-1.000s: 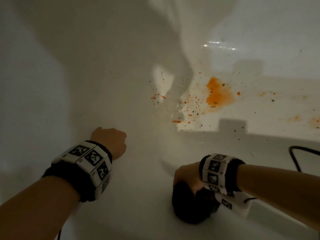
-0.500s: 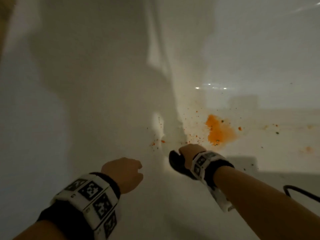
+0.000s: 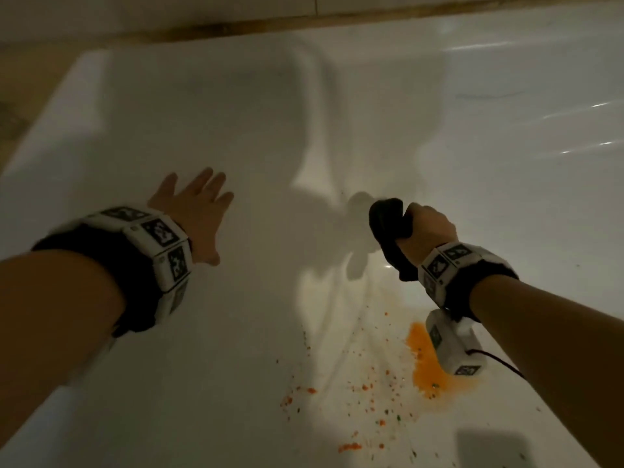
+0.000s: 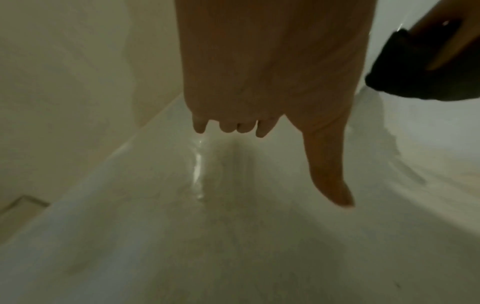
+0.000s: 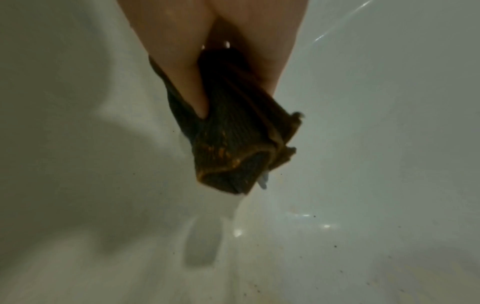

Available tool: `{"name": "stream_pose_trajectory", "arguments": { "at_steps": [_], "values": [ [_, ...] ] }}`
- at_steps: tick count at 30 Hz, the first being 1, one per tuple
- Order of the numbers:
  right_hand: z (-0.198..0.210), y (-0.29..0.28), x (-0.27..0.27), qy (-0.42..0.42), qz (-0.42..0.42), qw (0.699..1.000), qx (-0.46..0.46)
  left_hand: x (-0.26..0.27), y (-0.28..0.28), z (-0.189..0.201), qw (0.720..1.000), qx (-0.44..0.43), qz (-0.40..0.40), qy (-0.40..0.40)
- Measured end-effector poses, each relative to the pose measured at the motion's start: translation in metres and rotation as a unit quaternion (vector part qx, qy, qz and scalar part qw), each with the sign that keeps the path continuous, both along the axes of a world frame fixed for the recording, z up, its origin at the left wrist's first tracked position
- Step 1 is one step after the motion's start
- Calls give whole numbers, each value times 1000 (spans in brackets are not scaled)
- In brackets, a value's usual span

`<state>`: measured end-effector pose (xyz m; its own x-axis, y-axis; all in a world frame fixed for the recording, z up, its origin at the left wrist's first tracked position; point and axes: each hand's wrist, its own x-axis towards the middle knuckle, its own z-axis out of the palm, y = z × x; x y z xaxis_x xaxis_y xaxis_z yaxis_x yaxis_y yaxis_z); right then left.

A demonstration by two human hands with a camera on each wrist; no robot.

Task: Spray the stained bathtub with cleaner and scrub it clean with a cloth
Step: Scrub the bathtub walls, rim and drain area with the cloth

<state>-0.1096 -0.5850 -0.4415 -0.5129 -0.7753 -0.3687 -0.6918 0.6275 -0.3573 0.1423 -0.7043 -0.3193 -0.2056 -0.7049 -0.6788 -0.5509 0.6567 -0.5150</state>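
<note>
The white bathtub [image 3: 256, 136] fills the head view. An orange stain [image 3: 426, 364] with scattered orange specks [image 3: 358, 388] lies on its floor at the lower right. My right hand [image 3: 426, 228] grips a bunched dark cloth [image 3: 386, 224] above the tub floor, beyond the stain. In the right wrist view the cloth [image 5: 233, 144] carries orange smears on its lower edge. My left hand [image 3: 194, 204] is spread flat with straight fingers over the tub's left side. In the left wrist view my left hand [image 4: 259, 127] holds nothing. No spray bottle is in view.
The tub's far rim [image 3: 405, 25] meets a tiled wall along a brownish seam. A thin dark cable [image 3: 503, 363] trails from my right wrist unit above the stain. The tub's left rim [image 4: 145, 123] borders a beige wall.
My left hand has gone from a fist to a flat, spread hand. My right hand has carried the cloth up and past the stain. The head view has tilted up to the far rim.
</note>
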Motion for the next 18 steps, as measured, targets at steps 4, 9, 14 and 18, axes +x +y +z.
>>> {"name": "stream_pose_trajectory", "arguments": {
  "at_steps": [4,9,14,18],
  "values": [
    [11,-14,6,3,-85,986,-140,20,6,-9,998,-6,8,-63],
    [30,-40,8,50,-167,941,-289,25,16,-14,999,-15,35,-2],
    [32,-62,-1,100,-136,962,-215,29,10,-18,998,-10,47,30],
    [18,-82,20,83,-97,979,-156,30,10,-17,997,-7,46,55]
  ]
}}
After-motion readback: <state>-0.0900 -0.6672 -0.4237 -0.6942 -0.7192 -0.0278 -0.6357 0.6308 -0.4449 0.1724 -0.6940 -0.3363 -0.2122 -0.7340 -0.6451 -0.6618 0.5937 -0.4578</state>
